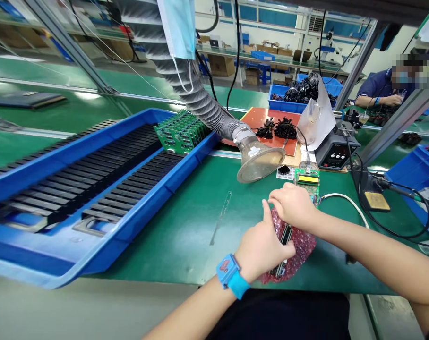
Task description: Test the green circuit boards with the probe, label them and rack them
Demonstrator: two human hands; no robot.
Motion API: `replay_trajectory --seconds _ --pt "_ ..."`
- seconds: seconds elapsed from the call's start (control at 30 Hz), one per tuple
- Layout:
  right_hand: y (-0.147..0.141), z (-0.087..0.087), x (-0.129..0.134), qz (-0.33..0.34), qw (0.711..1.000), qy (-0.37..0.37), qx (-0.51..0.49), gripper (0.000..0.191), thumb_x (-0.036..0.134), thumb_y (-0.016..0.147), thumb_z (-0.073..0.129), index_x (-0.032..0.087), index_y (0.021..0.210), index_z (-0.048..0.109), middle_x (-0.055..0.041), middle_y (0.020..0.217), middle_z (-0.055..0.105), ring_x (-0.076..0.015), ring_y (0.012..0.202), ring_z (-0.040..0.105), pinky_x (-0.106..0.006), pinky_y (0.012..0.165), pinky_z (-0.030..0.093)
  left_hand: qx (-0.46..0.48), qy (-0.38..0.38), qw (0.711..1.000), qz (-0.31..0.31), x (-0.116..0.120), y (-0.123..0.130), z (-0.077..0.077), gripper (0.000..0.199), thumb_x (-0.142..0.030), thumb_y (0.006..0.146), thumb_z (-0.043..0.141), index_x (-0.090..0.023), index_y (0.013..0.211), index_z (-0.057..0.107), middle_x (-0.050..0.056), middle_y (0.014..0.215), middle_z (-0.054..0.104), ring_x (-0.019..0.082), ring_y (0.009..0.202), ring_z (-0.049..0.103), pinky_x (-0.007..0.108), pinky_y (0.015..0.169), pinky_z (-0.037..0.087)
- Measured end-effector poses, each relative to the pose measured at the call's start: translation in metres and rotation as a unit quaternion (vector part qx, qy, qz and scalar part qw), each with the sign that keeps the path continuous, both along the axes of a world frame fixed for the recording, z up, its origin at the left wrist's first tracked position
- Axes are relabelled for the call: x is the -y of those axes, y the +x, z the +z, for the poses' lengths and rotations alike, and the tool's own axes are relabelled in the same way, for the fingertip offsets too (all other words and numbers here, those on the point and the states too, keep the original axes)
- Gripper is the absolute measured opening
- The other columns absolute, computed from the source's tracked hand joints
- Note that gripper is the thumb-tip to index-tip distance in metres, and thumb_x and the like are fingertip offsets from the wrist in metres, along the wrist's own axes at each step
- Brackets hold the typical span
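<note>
My left hand (262, 248), with a blue strap on its wrist, is closed around a narrow dark electronic module (284, 236), its thumb across the near part. Pink bubble wrap (303, 250) lies under and around the module on the green bench. Just beyond, my right hand (296, 203) is closed, fingertips pinched near the module's far end and my left index finger. What those fingertips hold is hidden. A green circuit board with a lit yellow display (308, 179) sits directly past my right hand, a white cable (342, 196) running from its right side.
A blue tray (136, 212) with slotted black racks and several upright green boards (182, 134) fills the left. A fume hood (260, 163) hangs over the middle. To the right are a soldering station (337, 151), an iron stand (376, 200) and cables. A co-worker (377, 92) sits beyond.
</note>
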State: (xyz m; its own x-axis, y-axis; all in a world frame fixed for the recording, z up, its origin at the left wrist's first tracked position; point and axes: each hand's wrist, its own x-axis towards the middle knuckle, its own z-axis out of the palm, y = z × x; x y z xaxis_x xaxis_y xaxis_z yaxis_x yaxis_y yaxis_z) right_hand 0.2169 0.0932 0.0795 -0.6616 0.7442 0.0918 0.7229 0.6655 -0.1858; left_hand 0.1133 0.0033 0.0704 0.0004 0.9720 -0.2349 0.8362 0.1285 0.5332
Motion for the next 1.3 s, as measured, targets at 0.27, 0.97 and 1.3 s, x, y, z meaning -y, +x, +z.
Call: replay_trajectory --seconds 0.27,0.97,1.3 --pt "0.029 -0.021 -0.028 -0.249 0.937 -0.037 -0.244 0.019 0.029 0.090 0.048 0.017 0.086 0.062 -0.0039 0.068 0.065 -0.0177 0.062 0.058 -0.027 0.060 0.036 0.049 -0.011 0.998 0.024 -0.002 -0.006 0.001 0.094 -0.040 0.070 0.061 -0.005 0.148 0.021 0.017 0.094 0.073 0.035 0.085 0.070 0.035 0.067 0.047" --pt "0.190 -0.059 0.098 -0.435 0.750 -0.169 -0.469 0.030 0.053 0.079 0.063 0.026 0.093 0.067 0.0007 0.061 0.053 -0.0164 0.048 0.046 -0.033 0.050 0.037 0.588 -0.134 0.788 0.122 0.001 -0.023 -0.070 0.078 -0.035 0.070 0.069 -0.015 0.139 0.039 0.012 0.123 0.064 0.030 0.107 0.063 0.041 0.091 0.049" --pt "0.120 -0.076 0.095 -0.268 0.903 -0.303 -0.144 0.023 0.038 0.081 0.061 0.021 0.095 0.064 -0.0032 0.081 0.064 -0.0210 0.075 0.062 -0.032 0.071 0.044 0.165 0.013 0.986 0.021 0.003 -0.043 -0.048 0.056 -0.046 0.079 0.050 -0.015 0.124 0.061 0.012 0.115 0.059 0.029 0.111 0.055 0.044 0.100 0.042"
